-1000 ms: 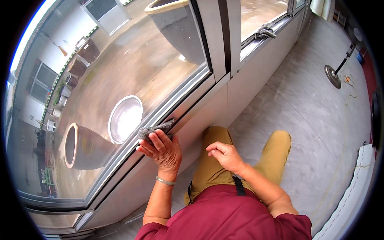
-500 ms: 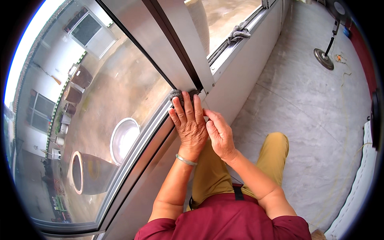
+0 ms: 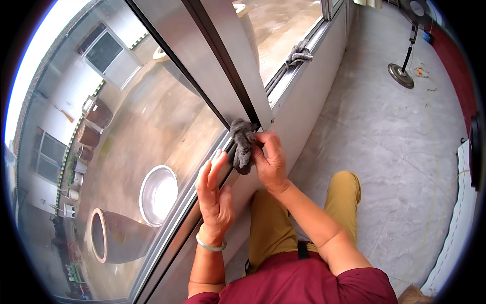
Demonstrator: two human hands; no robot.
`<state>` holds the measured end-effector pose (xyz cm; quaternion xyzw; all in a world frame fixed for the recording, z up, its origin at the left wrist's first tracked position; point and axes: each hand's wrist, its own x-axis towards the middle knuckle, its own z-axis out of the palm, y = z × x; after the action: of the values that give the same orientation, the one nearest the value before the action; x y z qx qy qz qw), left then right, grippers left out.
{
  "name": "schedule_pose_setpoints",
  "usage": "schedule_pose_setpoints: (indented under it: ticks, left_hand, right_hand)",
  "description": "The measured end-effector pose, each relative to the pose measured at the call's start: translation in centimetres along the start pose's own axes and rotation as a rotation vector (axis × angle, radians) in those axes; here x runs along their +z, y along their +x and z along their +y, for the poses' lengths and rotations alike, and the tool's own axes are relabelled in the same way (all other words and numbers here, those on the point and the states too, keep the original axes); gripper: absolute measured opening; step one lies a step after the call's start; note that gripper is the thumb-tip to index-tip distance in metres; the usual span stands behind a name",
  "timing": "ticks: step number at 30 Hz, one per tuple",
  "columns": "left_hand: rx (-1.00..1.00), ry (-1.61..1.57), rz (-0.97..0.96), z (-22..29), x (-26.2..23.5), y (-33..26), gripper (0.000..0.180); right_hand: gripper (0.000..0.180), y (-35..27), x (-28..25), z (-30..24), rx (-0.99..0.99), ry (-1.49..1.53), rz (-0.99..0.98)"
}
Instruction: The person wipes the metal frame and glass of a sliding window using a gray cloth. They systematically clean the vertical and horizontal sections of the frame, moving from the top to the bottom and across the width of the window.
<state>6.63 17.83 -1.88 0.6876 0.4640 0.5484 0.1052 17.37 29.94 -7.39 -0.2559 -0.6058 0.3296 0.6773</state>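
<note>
A crumpled dark grey cloth (image 3: 242,147) lies against the corner where the metal window frame (image 3: 172,240) meets the upright post. My right hand (image 3: 271,161) pinches the cloth's right side between thumb and fingers. Just left of it and nearer to me, my left hand (image 3: 215,200) is raised over the frame's lower rail, fingers stretched out and nothing in them; it wears a pale bangle. The fingertips seem close to the glass edge, but whether they touch cannot be made out.
Another grey cloth (image 3: 298,54) rests on the farther sill. A pedestal fan (image 3: 401,76) stands on the grey floor at the far right. Through the glass I see a metal basin (image 3: 158,195), a large clay jar (image 3: 119,235) and several pots along a wall.
My left hand has come off the cloth and drawn back toward me along the rail. My right hand has moved up and taken hold of the cloth, which now shows fully.
</note>
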Motion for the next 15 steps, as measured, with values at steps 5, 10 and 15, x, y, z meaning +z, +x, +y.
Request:
schedule_pose_setpoints:
  ticks: [5,10,15]
  left_hand:
    - [0.168,0.586,-0.027,2.9,-4.6,-4.8,0.050]
    - [0.176,0.843,-0.035,5.0,-7.5,-8.7,0.026]
    - [0.215,1.106,0.027,7.5,-10.6,-10.7,0.027]
  right_hand:
    - [0.024,4.6,-4.8,-3.1,-0.042,-0.049,-0.317]
    - [0.026,7.1,-7.3,-6.2,-0.274,-0.241,-0.346]
    - [0.030,7.3,-7.6,-4.7,-0.544,-0.571,-0.259]
